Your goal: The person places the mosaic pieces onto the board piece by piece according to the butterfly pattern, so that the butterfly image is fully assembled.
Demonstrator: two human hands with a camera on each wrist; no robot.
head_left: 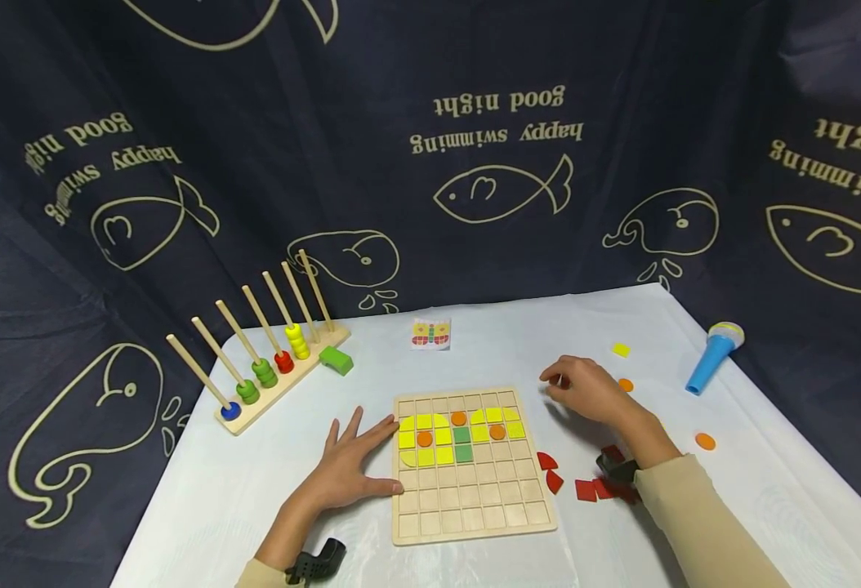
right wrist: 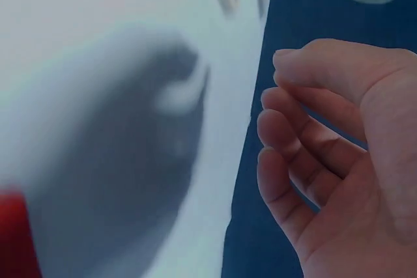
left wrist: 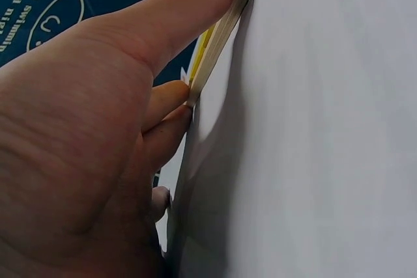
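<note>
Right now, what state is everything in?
Board: partly filled, lower squares bare
Left hand: spread, touching board
Right hand: raised, empty
Red pieces: off board
Orange discs: three on board, two loose
Yellow squares: one loose
Abacus: upright, two pegs bare
Green block: by abacus
Card: picture showing
Mic: lying down

We'd log this as a children's play or learning corner; home, classroom or studio, we can't tell. Navy fabric printed with pale fish, whales and upside-down "happy swimming / good night" lettering (head_left: 430, 241) hangs behind the table and fills the background. On the white cloth-covered table (head_left: 504, 347) we see toys: a pale wooden grid board (head_left: 473, 520), flat red tiles (head_left: 586, 490), a wooden peg rack with coloured rings (head_left: 294, 374), a small butterfly picture card (head_left: 430, 335), and a blue toy microphone (head_left: 712, 362).
</note>
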